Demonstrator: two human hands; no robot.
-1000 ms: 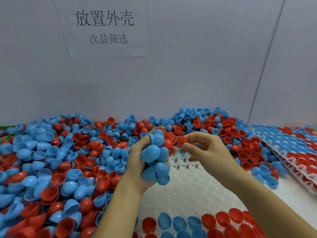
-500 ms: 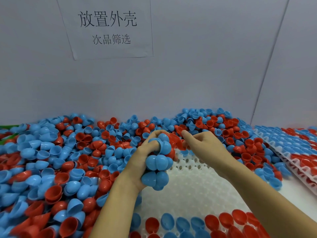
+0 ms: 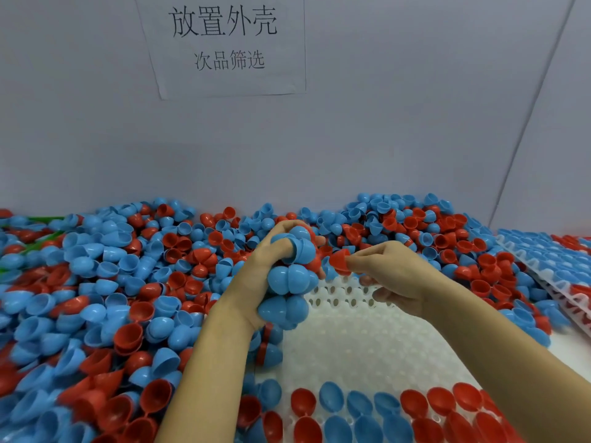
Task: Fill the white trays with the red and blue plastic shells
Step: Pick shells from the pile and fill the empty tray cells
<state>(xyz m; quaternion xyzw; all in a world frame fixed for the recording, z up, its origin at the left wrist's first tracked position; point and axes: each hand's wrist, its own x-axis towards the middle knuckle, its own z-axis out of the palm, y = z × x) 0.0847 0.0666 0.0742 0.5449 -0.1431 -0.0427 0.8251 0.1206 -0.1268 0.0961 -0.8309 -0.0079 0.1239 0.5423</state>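
Left hand [image 3: 256, 276]: curled tight round a cluster of blue shells [image 3: 289, 279], held above the far left part of the white tray [image 3: 361, 343]; position as half a second ago.
Right hand [image 3: 403, 276]: thumb and forefinger pinching one red shell [image 3: 339, 262], now drawn clear to the right of the cluster; earlier tucked against it, with no shell visible in the grip.
White tray: centre of counter, mostly unfilled; near rows holding red and blue shells [image 3: 361, 407], open side up.
Loose pile of shells [image 3: 112, 298]: left and far, bordering the tray.
Filled tray [image 3: 550, 260]: far right, well apart from both hands.
Paper sign [image 3: 224, 43]: on the wall, higher in view than before.
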